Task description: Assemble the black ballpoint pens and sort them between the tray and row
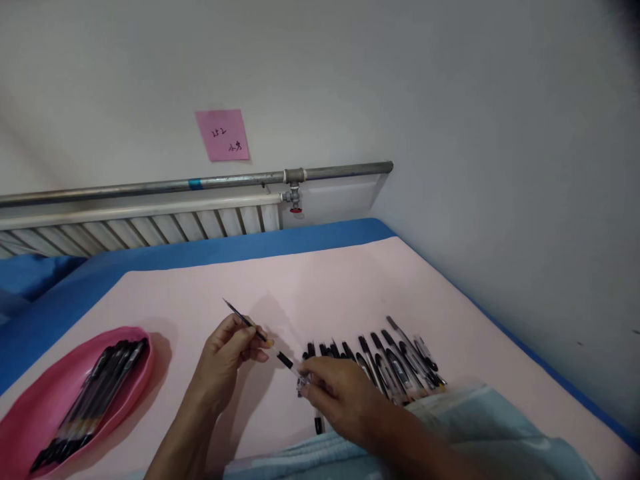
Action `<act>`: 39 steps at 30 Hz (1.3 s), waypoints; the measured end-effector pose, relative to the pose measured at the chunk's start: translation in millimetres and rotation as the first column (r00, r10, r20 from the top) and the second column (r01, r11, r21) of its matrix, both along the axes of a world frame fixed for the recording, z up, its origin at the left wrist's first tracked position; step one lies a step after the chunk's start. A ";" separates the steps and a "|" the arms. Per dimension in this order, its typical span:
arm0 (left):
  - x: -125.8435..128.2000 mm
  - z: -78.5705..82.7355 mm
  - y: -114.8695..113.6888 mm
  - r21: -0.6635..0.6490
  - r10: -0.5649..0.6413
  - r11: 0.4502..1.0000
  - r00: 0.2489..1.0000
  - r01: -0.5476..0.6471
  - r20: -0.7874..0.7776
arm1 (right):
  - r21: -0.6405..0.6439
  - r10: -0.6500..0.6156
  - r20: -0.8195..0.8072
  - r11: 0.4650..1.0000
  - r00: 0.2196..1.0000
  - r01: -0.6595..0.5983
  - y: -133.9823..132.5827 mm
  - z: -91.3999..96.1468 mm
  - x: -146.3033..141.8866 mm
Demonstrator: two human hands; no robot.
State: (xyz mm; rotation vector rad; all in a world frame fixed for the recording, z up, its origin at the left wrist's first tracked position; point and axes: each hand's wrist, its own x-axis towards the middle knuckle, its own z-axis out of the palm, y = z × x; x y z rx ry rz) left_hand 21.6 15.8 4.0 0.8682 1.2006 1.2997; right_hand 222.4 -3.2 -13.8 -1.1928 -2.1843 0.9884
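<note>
My left hand [219,360] pinches a dark ink refill [236,311] between thumb and fingers, its thin tip pointing up and to the left. The amber tail end of the refill lies close to a clear pen barrel [285,360] with a black grip. Whether the tail sits inside the barrel, I cannot tell. My right hand [343,393] is closed around the barrel's other end, just above the table. Close to that hand lies a row of loose pen parts [395,360], black caps and clear barrels among them, partly hidden by the hand.
At the left, a pink oval basin [143,373] holds several assembled dark pens [97,393]. A pale pink sheet [190,293] covers the blue surface [240,248]. Light blue cloth [480,427] lies at the front. Beyond are a radiator [150,230], a metal pipe [240,181] and walls.
</note>
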 end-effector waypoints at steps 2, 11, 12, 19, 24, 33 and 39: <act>0.1 0.7 0.2 0.011 0.019 1.000 1.000 -0.019 0.010 | 0.000 0.000 -0.016 1.000 1.000 0.000 0.0 -0.1 -0.4; -1.9 0.1 0.2 0.028 0.058 0.998 0.997 -0.059 0.053 | 0.029 0.005 -0.051 1.000 0.999 -0.003 -0.1 -1.4 -0.7; -2.1 -0.1 0.1 0.027 0.058 0.998 0.997 -0.060 0.052 | 0.028 0.005 -0.054 1.000 0.999 -0.003 -0.1 -2.2 -0.7; -2.3 -0.6 0.5 0.028 0.058 0.998 0.998 -0.059 0.039 | 0.014 -0.002 -0.041 1.000 0.999 0.002 0.1 -3.3 -0.2; -2.0 -0.2 0.7 0.020 0.056 0.998 0.998 -0.056 0.025 | 0.005 0.003 -0.038 1.000 0.999 -0.003 -0.2 -1.2 -0.3; -0.8 1.7 -0.4 0.004 0.027 1.000 0.999 -0.027 0.018 | 0.003 0.002 -0.018 1.000 1.000 -0.002 -0.1 1.7 -0.2; 1.9 0.5 -2.6 -0.015 -0.043 0.999 0.997 0.042 -0.063 | 0.022 0.004 -0.039 1.000 0.999 -0.003 -1.1 2.3 -1.0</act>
